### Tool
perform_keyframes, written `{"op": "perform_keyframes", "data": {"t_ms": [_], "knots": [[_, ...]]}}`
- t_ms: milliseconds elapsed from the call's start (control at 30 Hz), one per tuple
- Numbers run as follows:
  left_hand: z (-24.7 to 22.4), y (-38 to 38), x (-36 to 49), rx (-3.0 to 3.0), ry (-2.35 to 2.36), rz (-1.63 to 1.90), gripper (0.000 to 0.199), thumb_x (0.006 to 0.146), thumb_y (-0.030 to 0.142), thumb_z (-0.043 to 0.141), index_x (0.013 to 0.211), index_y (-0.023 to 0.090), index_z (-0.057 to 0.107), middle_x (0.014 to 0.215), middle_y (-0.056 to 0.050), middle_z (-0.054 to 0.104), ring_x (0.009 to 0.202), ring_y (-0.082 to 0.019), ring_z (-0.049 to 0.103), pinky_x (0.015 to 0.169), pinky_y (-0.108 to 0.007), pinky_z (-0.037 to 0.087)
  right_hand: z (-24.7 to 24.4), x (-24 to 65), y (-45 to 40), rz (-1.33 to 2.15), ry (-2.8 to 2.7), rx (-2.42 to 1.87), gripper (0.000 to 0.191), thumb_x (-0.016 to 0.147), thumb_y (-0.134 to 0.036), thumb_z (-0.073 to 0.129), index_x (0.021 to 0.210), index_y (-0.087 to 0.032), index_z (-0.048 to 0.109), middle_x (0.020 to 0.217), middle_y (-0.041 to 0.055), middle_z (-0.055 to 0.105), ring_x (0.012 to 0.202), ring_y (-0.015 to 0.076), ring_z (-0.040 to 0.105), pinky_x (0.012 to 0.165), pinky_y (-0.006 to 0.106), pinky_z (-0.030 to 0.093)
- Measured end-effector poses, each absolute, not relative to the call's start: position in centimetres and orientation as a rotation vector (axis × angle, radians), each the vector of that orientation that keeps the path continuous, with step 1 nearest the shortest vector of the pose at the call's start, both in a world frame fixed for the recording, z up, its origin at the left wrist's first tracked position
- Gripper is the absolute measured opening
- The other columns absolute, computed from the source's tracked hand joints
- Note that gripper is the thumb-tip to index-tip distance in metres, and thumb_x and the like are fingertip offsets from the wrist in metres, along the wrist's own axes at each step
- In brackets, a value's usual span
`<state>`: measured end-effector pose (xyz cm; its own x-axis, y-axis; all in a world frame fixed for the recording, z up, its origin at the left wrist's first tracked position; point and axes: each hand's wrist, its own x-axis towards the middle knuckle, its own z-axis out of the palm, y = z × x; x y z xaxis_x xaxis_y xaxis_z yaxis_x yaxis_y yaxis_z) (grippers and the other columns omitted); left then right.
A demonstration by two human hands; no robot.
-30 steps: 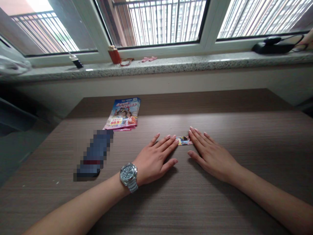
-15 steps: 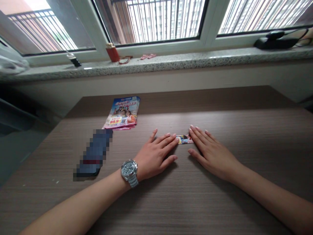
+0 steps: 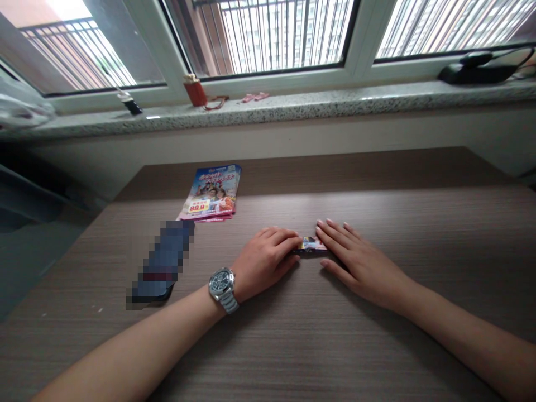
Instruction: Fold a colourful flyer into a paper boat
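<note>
A narrow folded strip of printed paper (image 3: pixel 312 244) lies on the wooden table between my hands, its ends covered by fingers. My left hand (image 3: pixel 268 254), with a metal watch (image 3: pixel 222 283) on the wrist, pinches the strip's left end between thumb and curled fingers. That end looks slightly raised, with a dark edge facing me. Flat over the right end rests my right hand (image 3: pixel 355 259), fingers stretched out and the thumb apart on the tabletop.
A stack of colourful flyers (image 3: pixel 213 192) lies at the back left of the table (image 3: pixel 377 184). Nearer me is a dark, pixelated flat object (image 3: pixel 161 262). On the stone windowsill (image 3: pixel 314 106) stand a red container (image 3: pixel 195 92) and a black device (image 3: pixel 477 70).
My left hand has gone from flat, spread fingers to a pinch on the strip's left end. My right hand has shifted slightly left and stays flat.
</note>
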<state>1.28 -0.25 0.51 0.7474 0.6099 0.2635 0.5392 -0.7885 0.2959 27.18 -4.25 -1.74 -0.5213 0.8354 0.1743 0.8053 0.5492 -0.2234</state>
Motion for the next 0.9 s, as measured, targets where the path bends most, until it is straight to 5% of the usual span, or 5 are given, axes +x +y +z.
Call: {"op": "perform_keyframes", "data": {"t_ms": [400,900], "knots": [[0.2,-0.3,1.2,2.726,0.986,0.642,0.022,0.101,0.026,0.049,0.113,0.019,0.067,0.106,-0.006,0.070,0.097,-0.020,0.062,0.088,-0.037,0.050,-0.5,26.7,-4.1,0.302,-2.358,-1.077,0.026,0.100,-0.026,0.051,0.124,-0.025,0.060,0.141,0.0097,0.059,0.125,0.0238,0.058,0.104,0.043,0.051],[1.0,-0.6,1.1,2.610,0.840,0.699,0.025,0.100,0.025,0.050,0.123,0.020,0.058,0.114,-0.008,0.068,0.099,-0.019,0.064,0.086,-0.033,0.053,-0.5,26.8,-3.9,0.424,-2.208,-1.057,0.023,0.100,-0.026,0.050,0.115,-0.025,0.068,0.110,0.0083,0.072,0.098,0.0212,0.070,0.085,0.036,0.059]]}}
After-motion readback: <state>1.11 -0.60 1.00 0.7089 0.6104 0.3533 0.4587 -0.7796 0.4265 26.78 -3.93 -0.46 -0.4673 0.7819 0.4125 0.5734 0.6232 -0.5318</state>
